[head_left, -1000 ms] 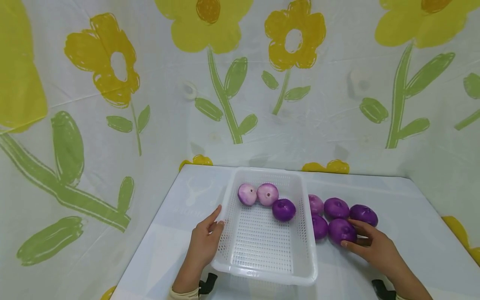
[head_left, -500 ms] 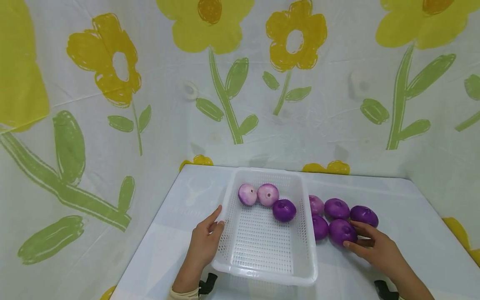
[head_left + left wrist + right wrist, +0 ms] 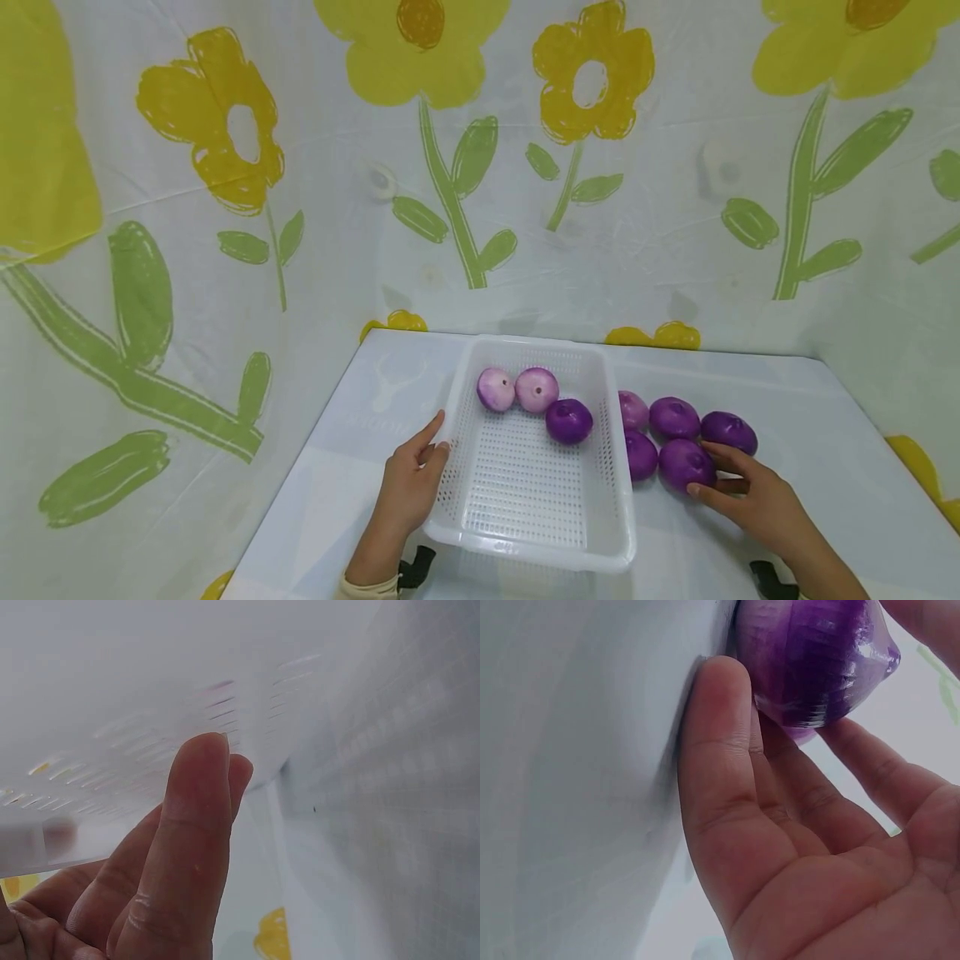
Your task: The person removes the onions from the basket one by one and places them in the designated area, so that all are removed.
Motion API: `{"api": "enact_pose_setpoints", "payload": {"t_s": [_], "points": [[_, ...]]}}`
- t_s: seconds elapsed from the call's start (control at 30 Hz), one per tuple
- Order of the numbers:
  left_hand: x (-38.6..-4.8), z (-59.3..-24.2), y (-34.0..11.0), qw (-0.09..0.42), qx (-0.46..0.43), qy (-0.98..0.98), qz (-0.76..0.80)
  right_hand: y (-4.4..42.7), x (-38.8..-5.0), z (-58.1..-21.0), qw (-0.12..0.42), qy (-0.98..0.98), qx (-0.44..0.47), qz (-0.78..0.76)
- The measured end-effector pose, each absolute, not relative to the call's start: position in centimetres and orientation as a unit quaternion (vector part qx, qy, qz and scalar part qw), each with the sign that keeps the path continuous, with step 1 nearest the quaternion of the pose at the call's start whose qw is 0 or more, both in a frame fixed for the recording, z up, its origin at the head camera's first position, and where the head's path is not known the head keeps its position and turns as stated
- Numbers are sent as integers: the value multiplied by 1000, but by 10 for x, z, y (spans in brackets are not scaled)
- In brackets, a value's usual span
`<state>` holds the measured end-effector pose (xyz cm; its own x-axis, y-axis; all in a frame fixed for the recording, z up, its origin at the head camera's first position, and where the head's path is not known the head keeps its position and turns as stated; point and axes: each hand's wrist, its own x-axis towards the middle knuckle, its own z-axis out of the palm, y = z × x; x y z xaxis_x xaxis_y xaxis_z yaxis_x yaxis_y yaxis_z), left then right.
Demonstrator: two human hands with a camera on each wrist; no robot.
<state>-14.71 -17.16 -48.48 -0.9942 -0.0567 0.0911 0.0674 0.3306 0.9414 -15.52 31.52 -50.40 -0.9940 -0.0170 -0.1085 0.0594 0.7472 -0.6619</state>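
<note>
My left hand (image 3: 408,483) is at the left side of a white perforated plastic basket (image 3: 528,554), with the thumb at its rim. In the left wrist view the fingers (image 3: 199,787) lie against the basket's outer wall. Inside it, towards the back, are two pale purple onions (image 3: 536,390) and a dark purple onion (image 3: 568,421). Right of the basket, my right hand (image 3: 750,496) holds another purple onion (image 3: 686,465) between thumb and fingers, low at the table. The right wrist view shows that onion (image 3: 810,660) with fingers around its side.
Several more onions (image 3: 673,417) sit close around the held one, some partly hidden by the basket's right wall. They stand on a white table (image 3: 817,417). A flower-printed curtain (image 3: 660,217) surrounds the table's back and sides.
</note>
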Motion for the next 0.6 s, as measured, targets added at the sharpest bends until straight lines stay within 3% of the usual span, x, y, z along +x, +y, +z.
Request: {"api": "enact_pose_setpoints", "payload": {"t_s": [0.6], "points": [[-148, -486, -170, 59, -9, -810, -584, 316, -155, -504, 58, 933, 10, -355]]}}
